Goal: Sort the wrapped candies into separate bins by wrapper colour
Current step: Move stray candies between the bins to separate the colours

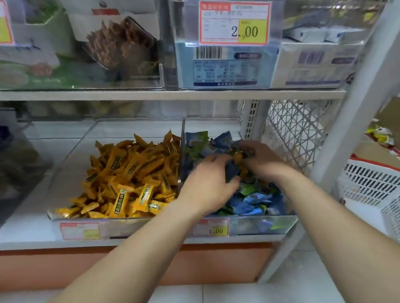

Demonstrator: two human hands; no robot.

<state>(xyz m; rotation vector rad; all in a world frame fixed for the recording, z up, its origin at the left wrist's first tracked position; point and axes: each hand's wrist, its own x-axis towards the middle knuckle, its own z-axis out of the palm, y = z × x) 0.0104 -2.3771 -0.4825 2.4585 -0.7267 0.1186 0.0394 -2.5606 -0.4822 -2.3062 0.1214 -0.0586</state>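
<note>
Two clear bins sit side by side on the lower shelf. The left bin (67,214) holds a heap of yellow-orange wrapped candies (131,174). The right bin (282,221) holds blue and green wrapped candies (255,202), with a few orange ones (238,158) mixed in near the top. Both my hands are inside the right bin. My left hand (208,181) curls round a dark blue candy (232,172). My right hand (258,159) digs into the pile with bent fingers; its fingertips are blurred and hidden among wrappers.
A clear divider wall (181,154) separates the two bins. The upper shelf (165,95) with boxed goods and a price tag (234,21) hangs close overhead. A white metal post (346,120) stands to the right, a white plastic basket (381,193) beyond it.
</note>
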